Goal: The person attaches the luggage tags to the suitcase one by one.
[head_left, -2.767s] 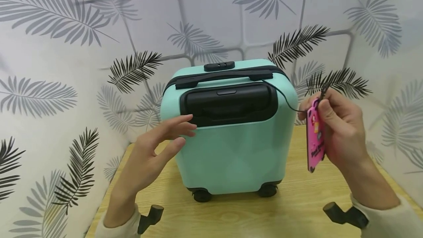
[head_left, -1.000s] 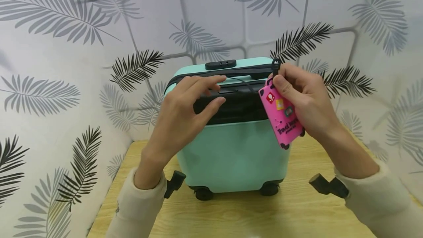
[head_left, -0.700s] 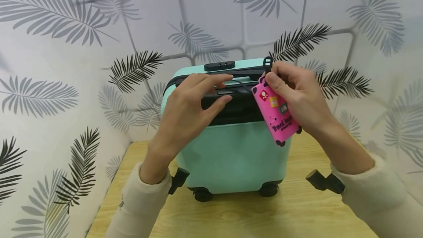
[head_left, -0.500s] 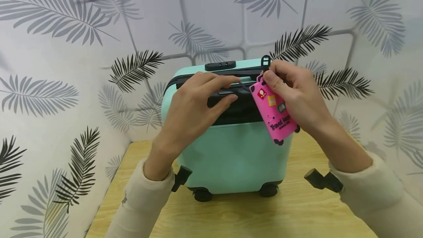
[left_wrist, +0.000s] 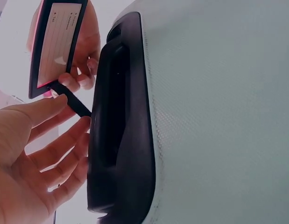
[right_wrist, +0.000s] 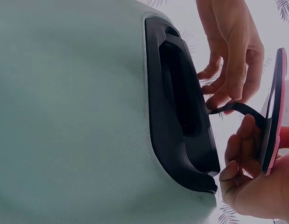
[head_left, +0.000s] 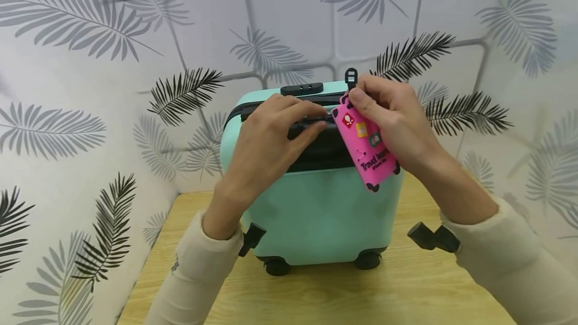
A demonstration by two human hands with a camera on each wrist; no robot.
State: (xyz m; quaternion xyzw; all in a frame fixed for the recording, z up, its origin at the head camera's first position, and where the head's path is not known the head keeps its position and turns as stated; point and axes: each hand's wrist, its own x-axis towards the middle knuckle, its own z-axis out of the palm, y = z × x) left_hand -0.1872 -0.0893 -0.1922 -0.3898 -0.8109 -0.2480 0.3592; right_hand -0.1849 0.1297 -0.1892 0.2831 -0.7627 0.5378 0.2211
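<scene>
Pink luggage tag [head_left: 368,142] pinched by right hand [head_left: 402,122], near side of mint-green suitcase [head_left: 325,219], left hand's [head_left: 268,144] thumb and fingers around black strap [left_wrist: 78,104], grip unclear, wood-grain table [head_left: 298,295] below

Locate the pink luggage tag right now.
In the head view, the pink luggage tag is right of centre, held by the right hand in front of the suitcase, just right of the left hand.

Head cam looks fwd/down; L+R wrist cams, v. close, share suitcase [right_wrist: 69,116].
</scene>
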